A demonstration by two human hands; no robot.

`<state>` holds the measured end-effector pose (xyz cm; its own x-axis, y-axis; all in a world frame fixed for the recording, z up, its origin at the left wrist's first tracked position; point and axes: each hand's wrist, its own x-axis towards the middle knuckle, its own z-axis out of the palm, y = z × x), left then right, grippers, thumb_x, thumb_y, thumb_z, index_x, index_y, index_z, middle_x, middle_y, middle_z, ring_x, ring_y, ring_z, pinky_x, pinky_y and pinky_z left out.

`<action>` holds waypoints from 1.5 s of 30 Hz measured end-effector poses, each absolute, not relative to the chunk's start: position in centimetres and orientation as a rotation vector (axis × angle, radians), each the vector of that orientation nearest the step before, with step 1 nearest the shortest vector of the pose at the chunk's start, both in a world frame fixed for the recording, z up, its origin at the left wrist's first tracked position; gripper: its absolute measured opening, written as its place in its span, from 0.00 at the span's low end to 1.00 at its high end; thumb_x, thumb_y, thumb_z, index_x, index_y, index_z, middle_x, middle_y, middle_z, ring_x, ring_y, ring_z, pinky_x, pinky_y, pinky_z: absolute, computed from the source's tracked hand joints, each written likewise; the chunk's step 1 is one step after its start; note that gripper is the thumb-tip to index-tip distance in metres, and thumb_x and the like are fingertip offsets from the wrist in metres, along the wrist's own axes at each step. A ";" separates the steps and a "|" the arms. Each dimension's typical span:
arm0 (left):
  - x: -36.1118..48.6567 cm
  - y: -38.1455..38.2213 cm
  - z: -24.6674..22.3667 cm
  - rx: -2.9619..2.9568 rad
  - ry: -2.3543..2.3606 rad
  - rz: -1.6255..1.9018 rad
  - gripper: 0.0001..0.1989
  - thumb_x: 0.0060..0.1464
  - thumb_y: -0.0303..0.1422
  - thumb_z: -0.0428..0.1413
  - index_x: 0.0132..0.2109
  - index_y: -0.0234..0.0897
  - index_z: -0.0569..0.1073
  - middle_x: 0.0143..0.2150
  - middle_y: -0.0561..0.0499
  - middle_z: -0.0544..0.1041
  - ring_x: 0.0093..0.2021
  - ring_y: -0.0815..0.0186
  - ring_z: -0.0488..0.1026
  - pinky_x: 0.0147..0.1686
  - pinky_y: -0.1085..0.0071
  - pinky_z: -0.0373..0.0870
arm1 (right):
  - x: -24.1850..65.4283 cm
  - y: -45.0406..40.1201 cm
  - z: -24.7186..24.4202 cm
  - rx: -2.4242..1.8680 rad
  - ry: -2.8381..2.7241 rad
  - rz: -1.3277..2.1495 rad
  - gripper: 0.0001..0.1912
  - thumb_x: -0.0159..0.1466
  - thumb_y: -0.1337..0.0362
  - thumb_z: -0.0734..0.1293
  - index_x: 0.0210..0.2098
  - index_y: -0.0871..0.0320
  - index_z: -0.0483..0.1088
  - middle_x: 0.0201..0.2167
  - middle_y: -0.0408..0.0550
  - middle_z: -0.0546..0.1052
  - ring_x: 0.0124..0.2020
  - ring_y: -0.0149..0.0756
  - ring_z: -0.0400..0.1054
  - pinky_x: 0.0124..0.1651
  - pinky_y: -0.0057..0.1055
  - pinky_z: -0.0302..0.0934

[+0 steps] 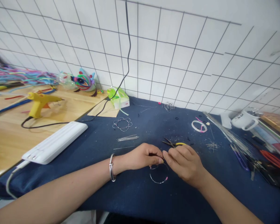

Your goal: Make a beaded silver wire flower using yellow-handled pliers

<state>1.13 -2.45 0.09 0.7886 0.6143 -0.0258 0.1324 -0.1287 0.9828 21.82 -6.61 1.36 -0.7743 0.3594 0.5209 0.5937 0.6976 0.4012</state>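
Near the front middle of the dark blue cloth, my left hand is closed in a pinch on a thin wire ring that hangs below the fingertips and carries a small pink piece. My right hand meets it from the right, its fingers closed at the ring's upper part; the exact spot they grip is hidden. Just behind the right hand lie pliers with yellow handles, partly covered by it. A flower-shaped wire piece and a small bundle of straight wires rest behind my left hand.
At left are a white power strip and a yellow glue gun. A black cable crosses to the wall. Behind stands a tissue pack. On the right are a tape roll, long wires, purple-handled scissors and a white mug.
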 end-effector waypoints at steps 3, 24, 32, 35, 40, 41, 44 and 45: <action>1.1 -2.4 0.1 1.746 0.627 0.458 0.10 0.51 0.35 0.52 0.32 0.31 0.72 0.23 0.54 0.67 0.23 0.75 0.61 0.23 0.79 0.59 | 21.8 -6.4 1.1 -0.813 -2.464 -0.704 0.13 0.58 0.70 0.64 0.43 0.56 0.69 0.36 0.44 0.73 0.40 0.35 0.60 0.44 0.36 0.56; 1.9 -2.6 -1.1 1.618 0.868 0.702 0.08 0.52 0.34 0.50 0.33 0.33 0.68 0.23 0.56 0.65 0.21 0.75 0.61 0.22 0.79 0.59 | 21.1 -6.0 -0.2 -1.279 -2.179 -0.380 0.07 0.61 0.66 0.61 0.35 0.58 0.71 0.26 0.45 0.73 0.31 0.31 0.66 0.38 0.30 0.51; 2.1 -2.3 -1.0 1.538 0.880 0.607 0.08 0.48 0.34 0.53 0.33 0.32 0.70 0.23 0.56 0.67 0.20 0.75 0.63 0.22 0.78 0.60 | 21.4 -6.0 -0.7 -1.244 -2.226 -0.462 0.07 0.61 0.68 0.61 0.37 0.59 0.70 0.27 0.47 0.73 0.33 0.33 0.65 0.39 0.32 0.51; 2.1 -2.2 -1.1 1.523 0.867 0.649 0.07 0.48 0.33 0.53 0.31 0.32 0.69 0.23 0.56 0.66 0.20 0.75 0.63 0.22 0.78 0.60 | 21.4 -6.0 -0.6 -1.238 -2.235 -0.461 0.07 0.61 0.69 0.61 0.37 0.59 0.70 0.26 0.47 0.72 0.32 0.33 0.64 0.38 0.32 0.51; 2.0 -2.3 -1.3 1.633 0.862 0.688 0.05 0.48 0.31 0.51 0.31 0.32 0.69 0.22 0.56 0.65 0.22 0.75 0.61 0.22 0.78 0.58 | 21.0 -6.1 0.4 -1.293 -2.262 -0.477 0.06 0.60 0.68 0.61 0.34 0.57 0.70 0.29 0.47 0.70 0.34 0.34 0.60 0.39 0.33 0.51; 2.0 -2.4 -1.3 1.679 0.874 0.697 0.05 0.48 0.30 0.51 0.30 0.32 0.69 0.22 0.56 0.65 0.22 0.75 0.61 0.23 0.78 0.58 | 21.0 -6.2 0.5 -1.294 -2.270 -0.493 0.07 0.60 0.68 0.61 0.34 0.56 0.71 0.29 0.47 0.69 0.34 0.34 0.59 0.39 0.33 0.51; 2.1 -2.6 -1.1 1.825 0.922 0.737 0.05 0.47 0.27 0.51 0.30 0.33 0.71 0.25 0.54 0.68 0.25 0.73 0.63 0.26 0.77 0.60 | 20.8 -6.4 0.7 -1.276 -2.297 -0.543 0.07 0.60 0.67 0.62 0.36 0.56 0.71 0.29 0.47 0.69 0.33 0.34 0.57 0.38 0.34 0.50; 2.1 -2.6 -1.0 1.863 0.931 0.747 0.05 0.47 0.27 0.50 0.30 0.33 0.71 0.26 0.54 0.68 0.26 0.73 0.63 0.26 0.77 0.60 | 20.7 -6.5 0.7 -1.267 -2.302 -0.555 0.07 0.60 0.67 0.62 0.37 0.56 0.71 0.29 0.47 0.69 0.33 0.34 0.57 0.37 0.34 0.50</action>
<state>2.12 -2.61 -0.97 0.5347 0.8368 0.1173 0.2959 -0.3155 0.9016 20.75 -6.52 0.67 -0.4753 0.6763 0.5627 0.8585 0.4965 0.1283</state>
